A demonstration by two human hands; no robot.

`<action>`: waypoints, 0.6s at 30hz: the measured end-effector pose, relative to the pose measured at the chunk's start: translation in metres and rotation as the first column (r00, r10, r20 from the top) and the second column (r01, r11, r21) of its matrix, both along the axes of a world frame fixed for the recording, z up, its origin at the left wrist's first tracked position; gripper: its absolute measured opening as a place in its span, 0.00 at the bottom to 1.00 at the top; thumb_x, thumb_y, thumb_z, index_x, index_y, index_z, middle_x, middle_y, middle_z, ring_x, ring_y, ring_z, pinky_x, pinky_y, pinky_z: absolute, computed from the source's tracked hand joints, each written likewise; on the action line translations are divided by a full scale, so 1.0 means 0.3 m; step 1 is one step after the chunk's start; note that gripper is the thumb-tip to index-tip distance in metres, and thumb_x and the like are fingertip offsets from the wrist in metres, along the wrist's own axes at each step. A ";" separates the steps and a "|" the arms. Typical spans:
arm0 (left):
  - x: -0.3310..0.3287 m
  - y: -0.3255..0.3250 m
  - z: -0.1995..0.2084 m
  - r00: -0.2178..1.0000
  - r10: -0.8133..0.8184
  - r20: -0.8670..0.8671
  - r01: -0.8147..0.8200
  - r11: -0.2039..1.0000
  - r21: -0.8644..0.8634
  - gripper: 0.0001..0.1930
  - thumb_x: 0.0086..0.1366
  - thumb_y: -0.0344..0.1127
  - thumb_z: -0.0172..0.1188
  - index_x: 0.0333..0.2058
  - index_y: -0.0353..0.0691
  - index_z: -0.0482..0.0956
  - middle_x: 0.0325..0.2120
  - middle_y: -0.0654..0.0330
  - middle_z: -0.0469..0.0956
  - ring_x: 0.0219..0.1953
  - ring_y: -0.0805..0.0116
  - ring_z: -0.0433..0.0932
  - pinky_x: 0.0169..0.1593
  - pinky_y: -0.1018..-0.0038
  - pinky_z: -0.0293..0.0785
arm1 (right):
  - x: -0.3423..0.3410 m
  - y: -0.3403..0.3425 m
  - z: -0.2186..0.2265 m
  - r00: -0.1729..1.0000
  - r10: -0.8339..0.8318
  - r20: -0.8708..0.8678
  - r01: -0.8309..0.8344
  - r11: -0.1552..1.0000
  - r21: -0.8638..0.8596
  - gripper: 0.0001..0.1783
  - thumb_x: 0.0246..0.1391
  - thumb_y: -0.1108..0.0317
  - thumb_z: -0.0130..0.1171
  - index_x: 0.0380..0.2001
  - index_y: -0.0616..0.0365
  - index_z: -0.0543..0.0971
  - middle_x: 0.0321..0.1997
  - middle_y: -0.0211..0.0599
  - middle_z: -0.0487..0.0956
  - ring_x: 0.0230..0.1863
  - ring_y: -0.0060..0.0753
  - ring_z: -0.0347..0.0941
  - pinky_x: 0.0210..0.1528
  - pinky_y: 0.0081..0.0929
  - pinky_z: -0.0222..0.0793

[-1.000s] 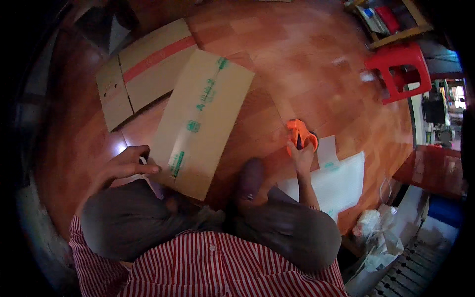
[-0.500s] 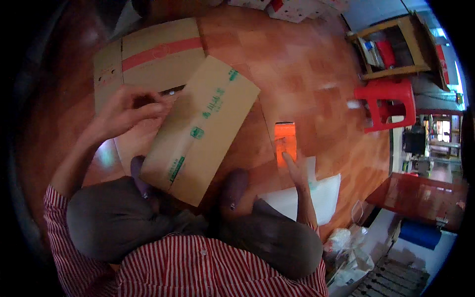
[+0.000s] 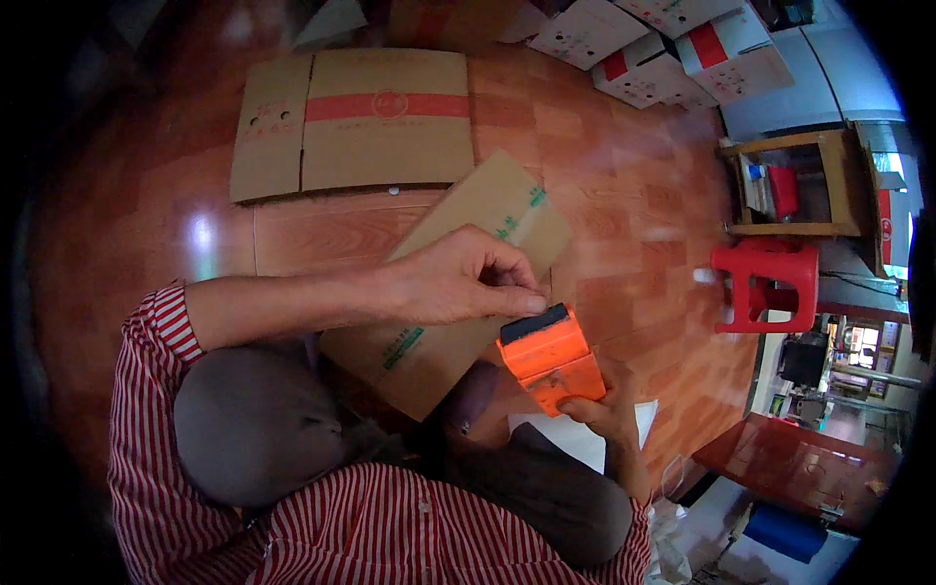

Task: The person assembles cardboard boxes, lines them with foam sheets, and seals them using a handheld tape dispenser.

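You have an orange tape dispenser [image 3: 551, 363] raised in your right hand [image 3: 603, 409], your thumb laid against its lower part. Its body is tilted, a dark strip along its upper edge facing your left hand [image 3: 473, 278], whose fingertips come right up to that edge; whether they pinch the tape's end is too small to tell. Below them, in front of you, lies a brown cardboard box [image 3: 444, 372], slanting from near left to far right with a long face up. Green printing runs in a line along that face, and your left forearm and hand hide its middle part.
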State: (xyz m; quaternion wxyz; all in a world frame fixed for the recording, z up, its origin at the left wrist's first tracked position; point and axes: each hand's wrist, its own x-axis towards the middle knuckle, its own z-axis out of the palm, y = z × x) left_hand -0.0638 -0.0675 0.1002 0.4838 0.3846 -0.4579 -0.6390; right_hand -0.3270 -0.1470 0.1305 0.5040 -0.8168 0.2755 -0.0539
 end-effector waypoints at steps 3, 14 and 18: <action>0.008 0.007 -0.009 0.999 0.024 -0.034 -0.023 1.000 0.016 0.08 0.62 0.34 0.57 0.33 0.33 0.76 0.27 0.67 0.75 0.31 0.81 0.70 0.35 0.81 0.69 | 0.019 0.004 0.027 0.999 -0.009 -0.045 0.010 1.000 0.012 0.26 0.36 0.51 0.66 0.32 0.63 0.77 0.20 0.34 0.75 0.22 0.24 0.71 0.26 0.24 0.66; 0.257 0.007 -0.045 0.846 0.448 0.290 -0.458 0.888 -0.038 0.07 0.57 0.33 0.59 0.28 0.35 0.79 0.22 0.67 0.75 0.25 0.81 0.69 0.28 0.82 0.66 | 0.008 -0.033 0.113 0.957 -0.050 -0.287 0.106 0.978 0.182 0.23 0.33 0.61 0.65 0.33 0.66 0.77 0.24 0.31 0.77 0.26 0.20 0.71 0.29 0.23 0.68; 0.466 0.046 -0.163 0.791 0.526 0.313 -0.540 0.840 -0.047 0.08 0.57 0.34 0.59 0.25 0.35 0.78 0.18 0.67 0.72 0.20 0.81 0.66 0.23 0.82 0.62 | -0.123 -0.071 0.080 0.916 -0.079 -0.392 0.176 0.960 0.218 0.22 0.33 0.61 0.64 0.32 0.66 0.77 0.25 0.31 0.77 0.27 0.20 0.71 0.29 0.22 0.68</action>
